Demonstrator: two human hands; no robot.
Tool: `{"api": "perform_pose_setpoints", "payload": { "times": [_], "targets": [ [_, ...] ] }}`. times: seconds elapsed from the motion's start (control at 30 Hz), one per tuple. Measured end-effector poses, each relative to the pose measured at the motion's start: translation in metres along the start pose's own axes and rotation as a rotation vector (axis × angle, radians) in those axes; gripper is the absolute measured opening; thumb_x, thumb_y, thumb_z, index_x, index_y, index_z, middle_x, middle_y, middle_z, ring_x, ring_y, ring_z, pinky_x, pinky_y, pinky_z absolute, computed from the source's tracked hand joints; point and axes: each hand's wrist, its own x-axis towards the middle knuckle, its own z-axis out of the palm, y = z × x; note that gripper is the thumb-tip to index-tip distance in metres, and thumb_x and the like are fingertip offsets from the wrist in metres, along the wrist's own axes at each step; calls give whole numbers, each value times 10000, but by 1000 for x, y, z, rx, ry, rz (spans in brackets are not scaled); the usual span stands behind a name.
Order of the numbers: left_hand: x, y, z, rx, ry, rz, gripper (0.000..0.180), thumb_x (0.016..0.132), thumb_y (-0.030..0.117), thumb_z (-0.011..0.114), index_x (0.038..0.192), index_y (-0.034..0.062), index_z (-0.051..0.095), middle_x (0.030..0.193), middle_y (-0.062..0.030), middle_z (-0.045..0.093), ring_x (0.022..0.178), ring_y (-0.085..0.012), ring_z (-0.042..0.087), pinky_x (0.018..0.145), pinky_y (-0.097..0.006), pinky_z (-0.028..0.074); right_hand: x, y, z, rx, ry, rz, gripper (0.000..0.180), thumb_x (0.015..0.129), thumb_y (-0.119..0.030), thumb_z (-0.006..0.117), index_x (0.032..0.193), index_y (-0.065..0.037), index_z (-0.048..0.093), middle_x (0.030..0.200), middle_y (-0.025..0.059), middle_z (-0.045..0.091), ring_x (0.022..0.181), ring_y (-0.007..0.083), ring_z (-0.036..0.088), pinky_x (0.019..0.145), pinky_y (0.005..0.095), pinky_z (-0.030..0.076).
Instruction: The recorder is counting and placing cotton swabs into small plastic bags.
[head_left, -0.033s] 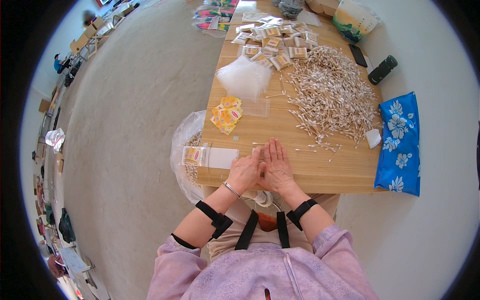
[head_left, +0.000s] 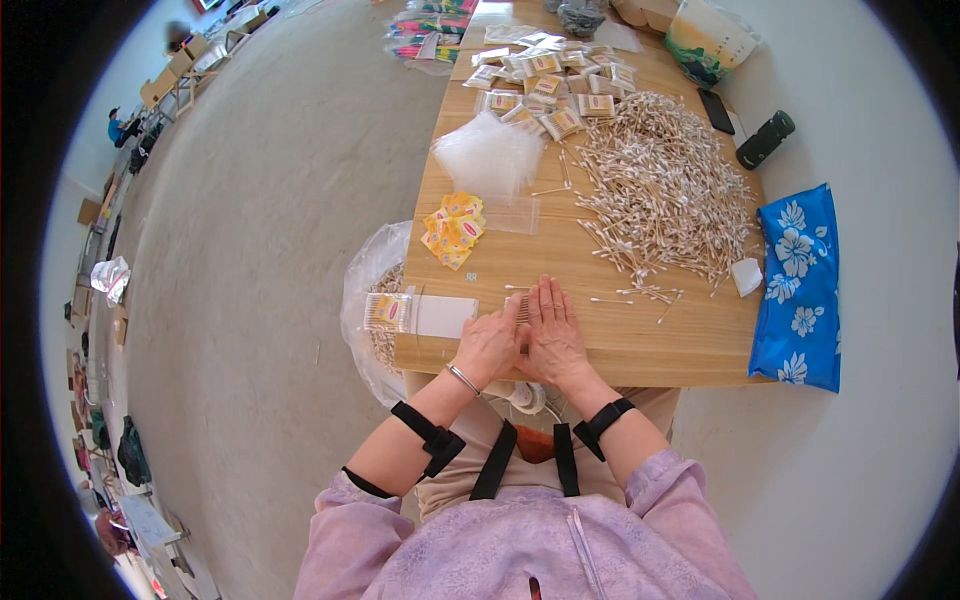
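A small row of cotton swabs (head_left: 524, 309) lies at the table's near edge, mostly covered by my two hands. My left hand (head_left: 488, 343) is closed against the swabs from the left, its fingertips on them. Flat beside it, my right hand (head_left: 556, 338) has its fingers stretched out along the right side of the row. Left of my hands are a white card (head_left: 446, 317) and a filled clear packet of swabs (head_left: 386, 312) with a yellow label. A large heap of loose swabs (head_left: 665, 185) spreads over the right side of the table.
Yellow printed cards (head_left: 453, 230), clear plastic bags (head_left: 487, 155) and several filled packets (head_left: 545, 85) lie farther up. Along the wall are a blue floral pouch (head_left: 797, 290), a dark bottle (head_left: 765, 140) and a phone (head_left: 716, 111). A plastic sack (head_left: 362, 265) of swabs stands beside the table.
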Motion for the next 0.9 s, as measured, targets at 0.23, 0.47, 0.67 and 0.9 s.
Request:
{"api": "perform_pose_setpoints", "payload": {
  "times": [0.23,0.47,0.67,0.9],
  "targets": [
    [28,-19,-7,-151,329,39,282,845,156,600,1114,78,570,840,-149,634,786,-330,619,722,-403,486,1,-6,-9,96,-65,39,1148,677,-696,606,1409,96,212,1495,274,155,1419,371,104,1152,465,77],
    [58,-25,2,-235,329,76,80,797,61,616,872,56,644,841,-128,569,808,-327,592,730,-390,493,0,-11,-17,74,-120,71,1127,734,-698,556,1416,109,163,1506,276,116,1426,368,66,1153,465,62],
    [33,-38,45,-745,534,56,293,946,157,527,1195,6,560,1173,-121,572,1106,-209,557,940,-312,435,-4,-11,-11,135,-69,76,1094,742,-647,586,1419,101,163,1512,263,108,1427,359,70,1154,460,66],
    [18,-23,50,-1212,410,2,452,1015,274,367,1348,-27,421,1388,-138,436,1308,-219,370,1093,-320,261,-6,-15,-13,75,-105,57,996,775,-532,600,1414,99,172,1503,265,125,1416,378,90,1153,460,77]
  ]
}}
